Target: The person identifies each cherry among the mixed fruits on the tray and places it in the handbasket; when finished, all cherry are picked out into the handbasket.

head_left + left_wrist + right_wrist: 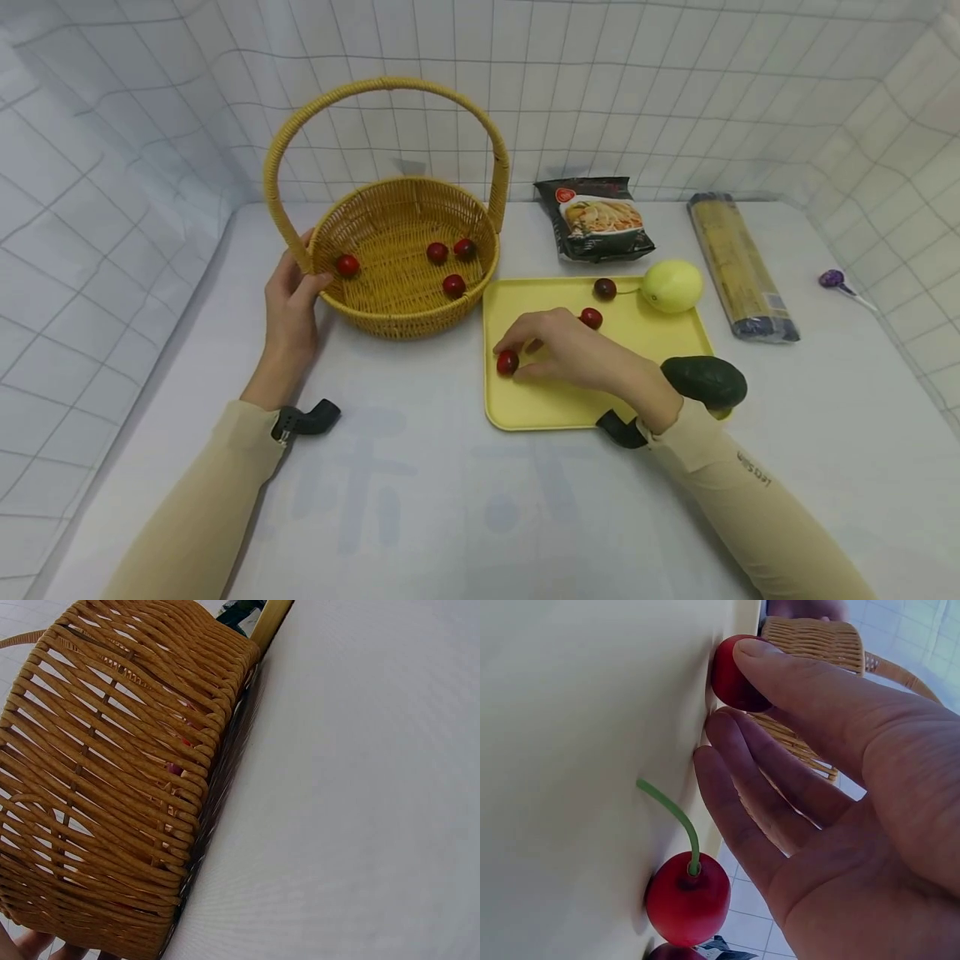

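At the left, my left hand [292, 304] grips the side of a yellow wicker basket [401, 325], its thumb over the rim. Its fingertips show below the basket wall [97, 795] in the left wrist view. Several dark red cherries lie inside, one cherry [347, 266] near that thumb. Over the yellow tray [491, 400], my right hand [570, 346] pinches a cherry [507, 362] between thumb and fingers, low at the tray's surface. In the right wrist view the thumb lies on this cherry [735, 675], and another cherry [688, 900] with a green stem sits nearer the camera.
Two more cherries, one dark cherry [604, 289] among them, lie on the tray with a yellow lemon [672, 287] and a dark green avocado [705, 382] at its right edge. Behind stands a black noodle packet [596, 221]. Farther right are a spaghetti pack [742, 267] and a purple lollipop [832, 279].
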Motion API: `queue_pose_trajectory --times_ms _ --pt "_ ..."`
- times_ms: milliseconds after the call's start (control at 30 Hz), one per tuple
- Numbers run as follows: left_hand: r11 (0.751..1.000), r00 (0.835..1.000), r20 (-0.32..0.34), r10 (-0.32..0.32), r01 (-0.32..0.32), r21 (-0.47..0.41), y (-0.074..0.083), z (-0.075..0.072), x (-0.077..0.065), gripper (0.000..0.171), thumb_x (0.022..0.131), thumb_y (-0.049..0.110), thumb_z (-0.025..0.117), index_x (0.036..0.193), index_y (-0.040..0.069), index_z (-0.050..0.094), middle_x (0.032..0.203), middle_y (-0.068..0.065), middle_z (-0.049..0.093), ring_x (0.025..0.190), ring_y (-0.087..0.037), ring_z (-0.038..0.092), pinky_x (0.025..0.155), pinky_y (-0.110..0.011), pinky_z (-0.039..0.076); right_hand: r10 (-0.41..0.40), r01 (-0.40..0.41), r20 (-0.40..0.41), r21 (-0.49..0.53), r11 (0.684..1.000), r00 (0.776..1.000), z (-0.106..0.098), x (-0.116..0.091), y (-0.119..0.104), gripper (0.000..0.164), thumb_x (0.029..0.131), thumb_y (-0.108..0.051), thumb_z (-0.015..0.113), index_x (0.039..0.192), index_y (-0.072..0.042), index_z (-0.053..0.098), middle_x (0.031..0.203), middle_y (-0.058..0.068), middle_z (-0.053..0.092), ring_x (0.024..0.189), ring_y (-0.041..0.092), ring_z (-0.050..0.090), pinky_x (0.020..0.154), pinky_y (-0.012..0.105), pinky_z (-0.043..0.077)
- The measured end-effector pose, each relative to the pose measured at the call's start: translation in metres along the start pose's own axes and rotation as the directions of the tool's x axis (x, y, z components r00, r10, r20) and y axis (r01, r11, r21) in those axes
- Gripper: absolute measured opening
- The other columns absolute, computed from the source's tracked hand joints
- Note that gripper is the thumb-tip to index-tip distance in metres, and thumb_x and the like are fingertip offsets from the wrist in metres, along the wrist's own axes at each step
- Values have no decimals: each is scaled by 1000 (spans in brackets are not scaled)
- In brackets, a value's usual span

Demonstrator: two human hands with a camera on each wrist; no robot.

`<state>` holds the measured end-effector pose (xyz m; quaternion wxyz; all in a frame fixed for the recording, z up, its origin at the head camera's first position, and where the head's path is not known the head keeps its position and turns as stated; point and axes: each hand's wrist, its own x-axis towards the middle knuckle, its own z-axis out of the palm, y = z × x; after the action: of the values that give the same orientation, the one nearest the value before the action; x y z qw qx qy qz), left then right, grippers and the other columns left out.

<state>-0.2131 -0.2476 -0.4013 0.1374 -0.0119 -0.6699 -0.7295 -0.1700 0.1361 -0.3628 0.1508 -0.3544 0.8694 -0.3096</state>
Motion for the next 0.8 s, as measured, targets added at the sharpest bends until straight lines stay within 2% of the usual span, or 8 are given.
queue_pose_trajectory --times_ms 233,400,567,700,800 --pt "1000 1000 2 4 -4 14 0 -1 0 63 93 3 53 155 15 53 157 -9 51 144 -20 43 120 -37 30 4 -4 1 -23 1000 1000 0 2 -1 28 89 -16 85 116 -16 79 112 -6 75 103 14 70 93 36 57" --pt "1000 1000 -2 16 -16 13 -1 -1 -1 63 93 3 53 155 14 53 158 -10 51 145 -20 44 120 -36 31 -6 6 -14 -40 999 1000 -11 5 -4 25 90 -15 83 115 -16 78 108 -7 76 102 15 71 93 37 57" --pt "1000 1000 -2 7 -7 3 -1 2 -1 61 94 3 55 154 13 53 156 -11 53 143 -21 46 115 -30 38 -112 107 -71 -69 992 991 -26 10 -12 27 93 -19 82 119 -15 77 108 -7 77 102 12 71 92 42 57" --pt "1000 1000 -10 -3 3 25 -1 1 0 60 94 5 55 154 13 54 155 -11 54 142 -20 47 114 -31 38 -190 180 -121 -89 980 974 -36 20 -21 28 94 -22 81 121 -15 76 108 -8 77 101 10 71 92 41 57" --pt "999 1000 -20 -2 2 39 -1 0 -1 60 93 6 56 153 13 55 155 -10 54 142 -19 47 116 -33 37 -231 220 -203 -77 973 951 -40 30 -27 31 93 -20 82 122 -12 75 110 -4 78 101 11 72 93 37 57"
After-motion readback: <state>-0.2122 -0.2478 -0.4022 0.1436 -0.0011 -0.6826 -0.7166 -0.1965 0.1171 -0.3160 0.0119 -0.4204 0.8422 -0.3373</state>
